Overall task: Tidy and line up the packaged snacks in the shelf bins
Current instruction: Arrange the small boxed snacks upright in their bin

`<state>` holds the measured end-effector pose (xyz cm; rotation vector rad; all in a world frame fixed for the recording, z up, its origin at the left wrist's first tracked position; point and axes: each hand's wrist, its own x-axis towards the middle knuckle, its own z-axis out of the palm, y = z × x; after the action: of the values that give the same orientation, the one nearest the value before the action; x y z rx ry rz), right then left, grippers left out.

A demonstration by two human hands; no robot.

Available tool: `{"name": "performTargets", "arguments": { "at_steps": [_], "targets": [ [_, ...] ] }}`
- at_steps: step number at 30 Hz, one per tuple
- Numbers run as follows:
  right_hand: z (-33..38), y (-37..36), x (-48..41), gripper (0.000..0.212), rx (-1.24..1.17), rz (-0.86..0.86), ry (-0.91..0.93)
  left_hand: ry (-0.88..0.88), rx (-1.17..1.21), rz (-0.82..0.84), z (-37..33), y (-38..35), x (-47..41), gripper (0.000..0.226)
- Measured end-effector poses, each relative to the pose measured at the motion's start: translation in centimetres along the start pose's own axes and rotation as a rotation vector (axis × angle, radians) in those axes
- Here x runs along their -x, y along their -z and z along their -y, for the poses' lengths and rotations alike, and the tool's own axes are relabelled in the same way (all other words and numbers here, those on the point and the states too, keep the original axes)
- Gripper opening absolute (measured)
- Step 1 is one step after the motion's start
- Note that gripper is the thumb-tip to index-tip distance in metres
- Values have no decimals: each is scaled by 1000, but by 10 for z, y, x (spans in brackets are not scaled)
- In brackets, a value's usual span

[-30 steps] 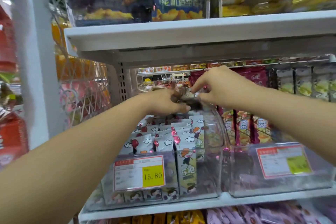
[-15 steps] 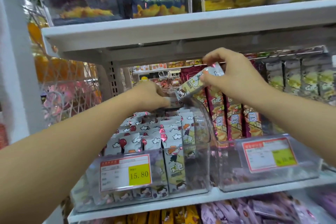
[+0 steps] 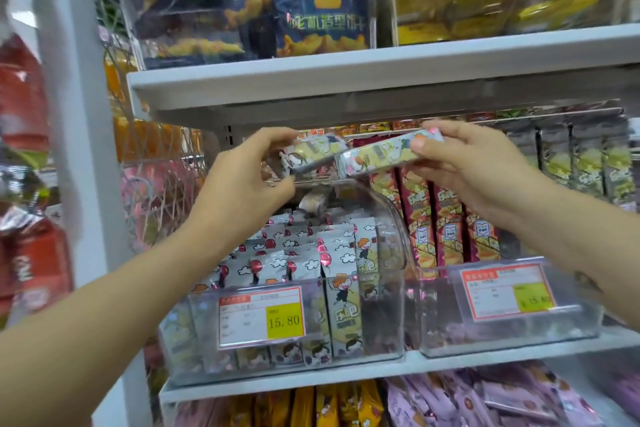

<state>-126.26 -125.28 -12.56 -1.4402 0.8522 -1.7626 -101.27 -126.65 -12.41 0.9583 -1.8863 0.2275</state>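
Gripped in left hand (image 3: 249,168), fingers curled round its end, one pack (image 3: 311,152) — just beside it, a second pack (image 3: 377,156), pinched at its far end by right hand (image 3: 464,163). Raised over the back of the clear bin (image 3: 384,333). Probably light, crinkly, slippery; best taken by the ends.

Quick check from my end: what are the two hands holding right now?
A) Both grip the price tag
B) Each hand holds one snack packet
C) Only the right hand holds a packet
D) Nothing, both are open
B: the left hand grips one packet and the right hand pinches a second packet, both raised above the clear bin.
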Motion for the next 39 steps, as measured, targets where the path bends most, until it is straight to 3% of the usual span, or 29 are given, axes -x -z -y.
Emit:
{"name": "performTargets", "arguments": {
  "at_steps": [8, 15, 17, 19, 22, 26, 30, 36, 39],
  "targets": [
    [9, -9, 21, 27, -63, 286, -163, -220, 60, -53, -4, -3, 14, 61],
    [18, -22, 24, 19, -283, 320, -191, -279, 130, -53, -14, -8, 22, 63],
    [23, -21, 23, 20, -242, 315, -148, -257, 165, 22, -16, -6, 21, 62],
    [30, -16, 21, 26, -78, 275, -43, -195, 167, 159, -15, -3, 19, 56],
    [43, -8, 23, 25, 410, 238, 162, -59, 188, 392, -12, 5, 15, 34],
    [47, -15, 29, 26, 929, 401, 350, 9, 102, 741, -13, 0, 18, 33],
    [33, -32, 34, 34, 1183, 658, 261, -34, 7, 794, -10, -6, 21, 23],
    [12, -44, 40, 27, 1525, 790, 211, -62, 21, 788, -8, -3, 24, 22],
    [5, -44, 40, 31, 1577, 853, 183, -24, 41, 777, -7, -1, 25, 19]
  ]
}}
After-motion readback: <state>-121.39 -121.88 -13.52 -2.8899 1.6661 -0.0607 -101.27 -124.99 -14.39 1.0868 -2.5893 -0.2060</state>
